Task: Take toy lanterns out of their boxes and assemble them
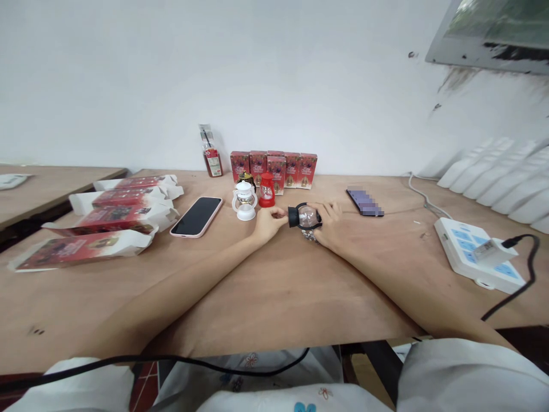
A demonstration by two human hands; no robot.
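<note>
A small black lantern (pixel 307 217) with a clear globe lies on its side between my hands, just above the table. My right hand (pixel 328 223) is wrapped round its top end and handle. At the base end, the fingers of my left hand (pixel 271 223) are pinched together against the black bottom; anything tiny between them is too small to make out. Beyond my left hand stand a white lantern (pixel 245 201) and a red lantern (pixel 266 190), both upright. Behind the white one, a dark bronze lantern (pixel 246 178) is partly hidden.
Several red boxes (pixel 277 171) stand by the wall beside a bottle (pixel 212 160). Flattened open cartons (pixel 86 249) and a pink-edged phone (pixel 197 217) lie left. To the right are another phone (pixel 364 202), a power strip (pixel 476 254) with a charger, and stacked white pieces (pixel 501 177).
</note>
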